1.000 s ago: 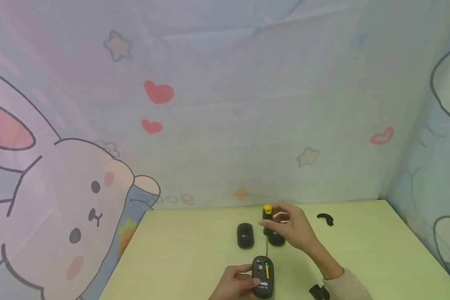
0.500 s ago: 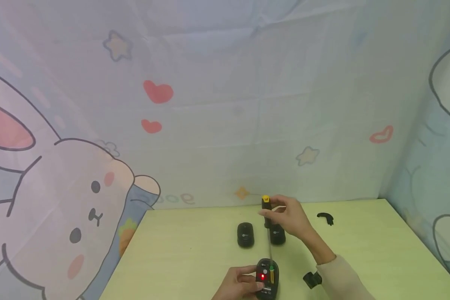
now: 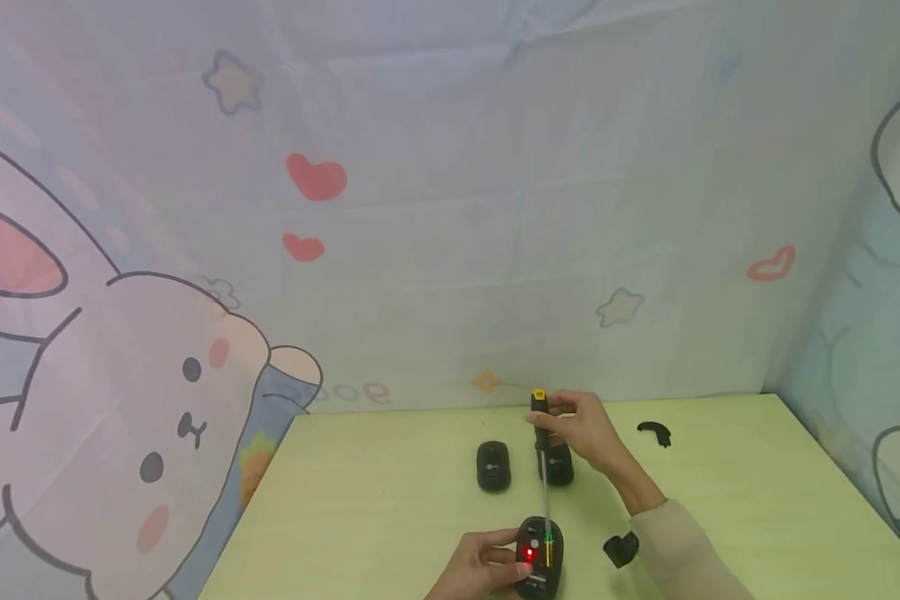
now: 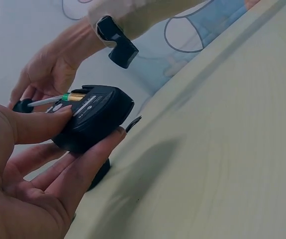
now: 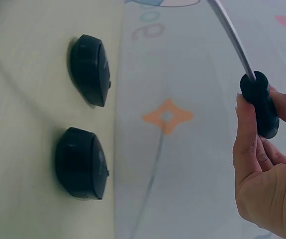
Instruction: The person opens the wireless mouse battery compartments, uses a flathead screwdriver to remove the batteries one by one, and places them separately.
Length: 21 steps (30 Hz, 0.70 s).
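Note:
My left hand (image 3: 480,567) grips a black computer mouse (image 3: 537,575), its underside turned up and a red light glowing there. A green and gold battery (image 4: 73,96) sits in the mouse's uncovered slot. My right hand (image 3: 581,425) holds a screwdriver (image 5: 260,102) by its black handle, which has a yellow end. Its long metal shaft (image 3: 545,492) runs down to the mouse, with the tip right at the green end of the battery. In the left wrist view, thumb and fingers clasp the mouse from both sides, above the table.
Two more black mice stand on the table (image 3: 345,517): one mouse (image 3: 492,467) left of the screwdriver, another mouse (image 3: 559,465) partly behind it. A curved black cover (image 3: 656,433) lies at the back right. A black wrist device (image 3: 621,549) is worn at the right sleeve.
The mouse has shifted slightly right and its red light now shows. My right hand and the screwdriver have risen a little, with the tip staying at the battery's end.

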Motion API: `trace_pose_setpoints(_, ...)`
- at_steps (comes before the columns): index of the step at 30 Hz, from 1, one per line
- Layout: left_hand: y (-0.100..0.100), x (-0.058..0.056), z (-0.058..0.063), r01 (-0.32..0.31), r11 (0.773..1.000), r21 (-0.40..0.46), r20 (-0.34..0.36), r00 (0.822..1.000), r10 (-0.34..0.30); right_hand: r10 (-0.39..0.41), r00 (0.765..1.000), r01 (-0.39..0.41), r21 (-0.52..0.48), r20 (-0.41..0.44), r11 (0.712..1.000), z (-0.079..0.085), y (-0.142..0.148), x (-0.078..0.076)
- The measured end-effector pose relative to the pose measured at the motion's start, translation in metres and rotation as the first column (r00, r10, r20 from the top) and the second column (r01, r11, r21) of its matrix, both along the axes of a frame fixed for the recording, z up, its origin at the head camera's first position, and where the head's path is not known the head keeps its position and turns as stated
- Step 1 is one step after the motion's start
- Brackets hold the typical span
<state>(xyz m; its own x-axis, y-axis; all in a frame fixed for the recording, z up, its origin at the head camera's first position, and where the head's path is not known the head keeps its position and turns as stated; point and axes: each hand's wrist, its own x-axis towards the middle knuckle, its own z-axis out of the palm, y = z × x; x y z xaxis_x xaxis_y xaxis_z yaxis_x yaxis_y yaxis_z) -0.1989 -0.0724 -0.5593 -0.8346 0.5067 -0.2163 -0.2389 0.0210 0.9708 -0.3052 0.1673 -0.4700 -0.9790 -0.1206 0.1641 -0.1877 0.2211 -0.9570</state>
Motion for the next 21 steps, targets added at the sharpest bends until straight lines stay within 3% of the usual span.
trace_pose_setpoints(4, -0.001, 0.000, -0.001, 0.009, 1.000, 0.021, -0.002, 1.000, -0.009, -0.013, 0.998, 0.015, -0.041, 0.054, 0.999, -0.009, 0.001, -0.003)
trace_pose_setpoints(11, -0.002, 0.001, -0.002, 0.033, 0.999, 0.037, -0.090, 0.996, -0.029, -0.034, 0.991, 0.045, -0.089, 0.127, 0.995, -0.021, 0.001, -0.003)
trace_pose_setpoints(21, -0.003, 0.007, -0.003, 0.051, 0.998, 0.026, -0.038, 0.998, -0.050, -0.067, 0.976, 0.094, -0.122, 0.209, 0.988, -0.039, 0.001, 0.004)
